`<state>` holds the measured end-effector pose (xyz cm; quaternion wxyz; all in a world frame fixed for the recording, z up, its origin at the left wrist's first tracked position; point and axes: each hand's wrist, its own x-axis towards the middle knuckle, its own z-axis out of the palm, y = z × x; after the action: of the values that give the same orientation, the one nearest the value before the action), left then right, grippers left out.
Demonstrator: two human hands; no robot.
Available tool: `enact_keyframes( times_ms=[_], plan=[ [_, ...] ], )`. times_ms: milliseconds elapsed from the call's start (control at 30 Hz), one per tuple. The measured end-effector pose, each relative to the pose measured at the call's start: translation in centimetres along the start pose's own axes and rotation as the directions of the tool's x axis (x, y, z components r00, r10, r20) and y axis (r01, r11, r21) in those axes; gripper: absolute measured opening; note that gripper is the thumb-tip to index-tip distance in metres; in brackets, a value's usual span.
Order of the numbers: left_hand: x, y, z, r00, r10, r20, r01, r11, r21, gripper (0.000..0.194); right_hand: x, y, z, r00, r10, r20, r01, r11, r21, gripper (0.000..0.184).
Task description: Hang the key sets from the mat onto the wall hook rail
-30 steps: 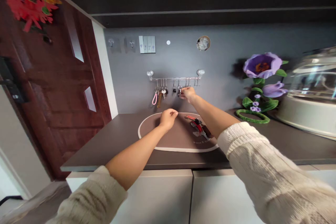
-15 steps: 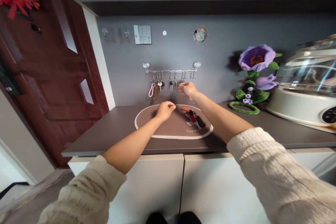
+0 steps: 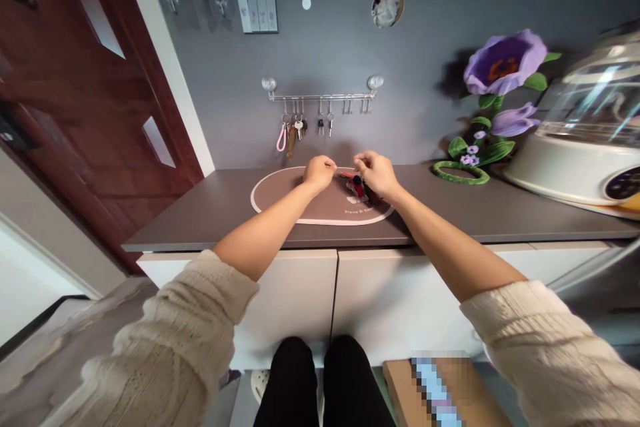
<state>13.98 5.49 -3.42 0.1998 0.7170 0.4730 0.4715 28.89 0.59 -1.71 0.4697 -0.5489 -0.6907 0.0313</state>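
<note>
My left hand (image 3: 320, 173) hovers over the oval brown mat (image 3: 280, 195), its fingers curled in a pinch. Anything inside that pinch is too small or hidden to make out. To its right, my right hand (image 3: 379, 175) is above a small pile of keys and key fobs (image 3: 358, 188) and partly covers it. Its fingers are loosely bent and a little apart, with nothing visible in them. On the wall behind, a clear hook rail (image 3: 320, 97) carries several keys (image 3: 299, 125), among them a pink strap (image 3: 281, 139). Hooks at the rail's right end hold nothing.
A purple artificial flower (image 3: 505, 67) with a green ring base stands on the dark counter (image 3: 450, 207). Beside it sits a white appliance with a clear cover (image 3: 555, 160). A dark red door (image 3: 75, 113) is at left. A cardboard box (image 3: 400, 387) lies on the floor.
My right hand has come down from the hook rail to the pile of keys. My left hand stays over the mat. The view has tilted downward, showing the legs and floor.
</note>
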Motion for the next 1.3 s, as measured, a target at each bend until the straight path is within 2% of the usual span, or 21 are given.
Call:
enact_keyframes(
  times_ms=[133, 300, 467, 567, 800, 1100, 1300],
  plan=[
    [-0.9, 0.1, 0.0, 0.992, 0.112, 0.055, -0.117, 0.990, 0.085, 0.018, -0.4, 0.4, -0.5, 0.993, -0.083, 0.083, 0.096, 0.981, -0.169, 0.022],
    [-1.4, -0.1, 0.2, 0.961, 0.205, 0.188, -0.226, 0.969, 0.102, 0.023, -0.1, 0.9, -0.6, 0.980, -0.101, 0.171, 0.145, 0.952, -0.269, 0.023],
    [-1.5, -0.3, 0.9, 0.944, 0.150, 0.293, -0.191, 0.975, 0.115, 0.029, 0.0, 1.0, -0.7, 0.979, -0.112, 0.168, 0.158, 0.945, -0.288, 0.023],
    [-1.4, -0.4, 1.2, 0.941, 0.135, 0.311, -0.176, 0.979, 0.108, 0.024, 0.0, 0.9, -0.6, 0.983, -0.102, 0.154, 0.140, 0.954, -0.265, 0.023],
    [-1.3, -0.2, 0.3, 0.946, 0.172, 0.274, -0.187, 0.982, 0.028, 0.012, -0.2, 0.9, -0.5, 0.987, -0.086, 0.136, 0.111, 0.975, -0.191, 0.022],
    [-1.0, 0.4, -1.9, 0.949, 0.252, 0.188, -0.269, 0.960, 0.074, 0.011, -0.2, 0.7, -0.5, 0.985, -0.068, 0.157, 0.096, 0.979, -0.178, 0.019],
    [-0.6, 0.7, -2.1, 0.969, 0.217, 0.119, -0.208, 0.975, -0.085, 0.009, -0.3, 0.5, -0.4, 0.989, -0.056, 0.136, 0.068, 0.994, -0.084, 0.015]
  ],
)
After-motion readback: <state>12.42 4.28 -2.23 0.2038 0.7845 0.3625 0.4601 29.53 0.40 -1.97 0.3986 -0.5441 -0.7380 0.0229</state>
